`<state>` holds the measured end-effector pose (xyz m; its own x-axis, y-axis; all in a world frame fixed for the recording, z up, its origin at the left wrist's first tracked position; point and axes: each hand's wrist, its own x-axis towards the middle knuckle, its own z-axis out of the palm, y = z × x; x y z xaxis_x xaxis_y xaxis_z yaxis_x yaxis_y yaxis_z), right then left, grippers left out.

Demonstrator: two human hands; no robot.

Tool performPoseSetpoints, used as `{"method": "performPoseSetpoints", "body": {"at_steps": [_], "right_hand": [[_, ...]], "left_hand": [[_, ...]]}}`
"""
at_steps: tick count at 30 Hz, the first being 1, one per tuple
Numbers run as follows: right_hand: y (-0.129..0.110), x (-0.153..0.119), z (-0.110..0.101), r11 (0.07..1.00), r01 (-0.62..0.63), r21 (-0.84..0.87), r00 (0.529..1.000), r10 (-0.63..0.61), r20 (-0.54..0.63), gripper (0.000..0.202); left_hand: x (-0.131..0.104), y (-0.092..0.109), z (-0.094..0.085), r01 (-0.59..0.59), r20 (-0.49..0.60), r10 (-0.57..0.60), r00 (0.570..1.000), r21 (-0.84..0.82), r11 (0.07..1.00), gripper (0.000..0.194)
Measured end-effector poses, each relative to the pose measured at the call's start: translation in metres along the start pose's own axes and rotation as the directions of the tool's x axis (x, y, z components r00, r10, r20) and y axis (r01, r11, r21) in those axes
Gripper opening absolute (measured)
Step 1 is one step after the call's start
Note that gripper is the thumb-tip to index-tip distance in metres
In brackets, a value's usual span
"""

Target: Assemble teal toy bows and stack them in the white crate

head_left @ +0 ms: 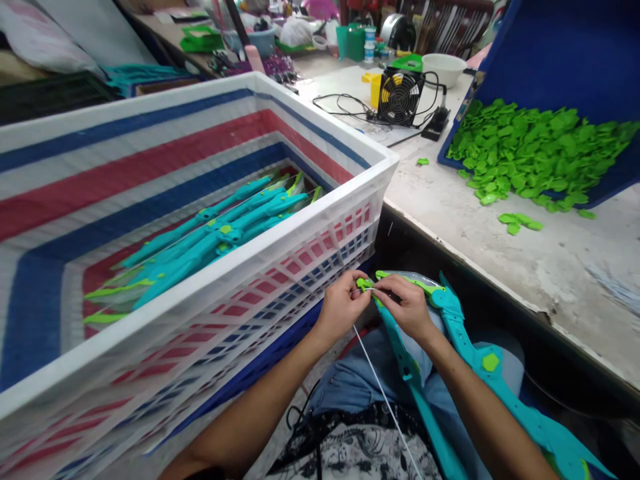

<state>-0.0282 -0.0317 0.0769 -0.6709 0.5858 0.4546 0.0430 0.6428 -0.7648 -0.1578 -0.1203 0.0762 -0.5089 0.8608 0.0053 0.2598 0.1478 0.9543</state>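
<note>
Across my lap lies a turquoise plastic toy bow with bright green parts. My left hand is closed in a pinch on a small green plastic piece at the bow's upper end. Close beside it, my right hand pinches a thin white string at that green piece. The string's other stretch runs taut from under my left hand down past my lap. My fingertips partly cover where string and green piece meet, so I cannot tell how it is threaded.
Left stands a white plastic crate with a striped liner, holding several turquoise toy bows. A blue bin spills green pieces onto the worktable at right. Behind are a black fan and cables.
</note>
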Motion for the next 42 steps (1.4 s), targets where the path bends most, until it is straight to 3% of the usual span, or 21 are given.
{"method": "performPoseSetpoints", "body": {"at_steps": [3,6,8,11,13,16,19,21,24,27,30,33,38,42], "right_hand": [[-0.001,-0.003,0.002,1.0,-0.026,0.017,0.999,0.027,-0.034,0.01],[0.003,-0.001,-0.005,0.989,-0.139,0.041,0.984,0.143,-0.108,0.013],[0.011,0.003,-0.012,0.962,-0.267,0.064,0.941,0.274,-0.198,0.015],[0.018,0.008,-0.021,0.921,-0.376,0.098,0.868,0.387,-0.312,0.014],[0.011,0.008,-0.021,0.936,-0.344,0.076,0.874,0.349,-0.337,0.014],[-0.014,-0.003,-0.01,0.986,-0.165,-0.038,0.939,0.146,-0.312,0.012],[-0.034,-0.022,0.006,0.994,0.044,-0.104,0.979,-0.064,-0.193,0.011],[-0.038,-0.033,0.015,0.991,0.1,-0.094,0.985,-0.112,-0.13,0.014],[-0.035,-0.039,0.022,0.996,0.071,-0.06,0.989,-0.078,-0.124,0.015],[-0.034,-0.035,0.022,1.0,-0.013,-0.01,0.985,0.011,-0.173,0.016],[-0.036,-0.029,0.021,0.997,-0.066,0.028,0.97,0.071,-0.232,0.017],[-0.039,-0.023,0.021,0.996,-0.083,0.035,0.957,0.089,-0.276,0.017],[-0.042,-0.015,0.02,0.989,-0.119,0.091,0.946,0.141,-0.293,0.015],[-0.044,-0.009,0.018,0.967,-0.205,0.154,0.93,0.241,-0.275,0.014]], "left_hand": [[0.0,0.0,0.0,-0.027,0.014,0.026,1.0,0.056,0.998,0.018],[-0.004,-0.001,-0.002,-0.166,-0.042,0.177,0.983,0.188,0.968,0.013],[-0.009,-0.003,-0.004,-0.259,-0.045,0.273,0.961,0.199,0.945,0.013],[-0.016,-0.003,-0.004,-0.308,0.114,0.299,0.947,0.067,0.949,0.015],[-0.018,0.001,-0.003,-0.225,0.212,0.221,0.952,-0.006,0.974,0.015],[-0.013,0.007,-0.002,0.11,0.226,-0.064,0.972,-0.197,0.974,0.029],[-0.007,0.013,-0.005,0.416,0.292,-0.313,0.904,-0.428,0.802,0.034],[-0.007,0.017,-0.009,0.495,0.341,-0.366,0.866,-0.477,0.726,0.032],[-0.012,0.024,-0.014,0.449,0.288,-0.348,0.892,-0.466,0.763,0.025],[-0.02,0.03,-0.016,0.272,0.121,-0.244,0.962,-0.362,0.892,0.02],[-0.023,0.033,-0.015,0.165,0.032,-0.163,0.986,-0.319,0.933,0.019],[-0.022,0.033,-0.013,0.19,0.032,-0.192,0.981,-0.376,0.907,0.02],[-0.016,0.034,-0.011,0.339,0.134,-0.316,0.939,-0.506,0.793,0.028],[-0.015,0.035,-0.008,0.362,0.169,-0.324,0.931,-0.557,0.748,0.029]]}}
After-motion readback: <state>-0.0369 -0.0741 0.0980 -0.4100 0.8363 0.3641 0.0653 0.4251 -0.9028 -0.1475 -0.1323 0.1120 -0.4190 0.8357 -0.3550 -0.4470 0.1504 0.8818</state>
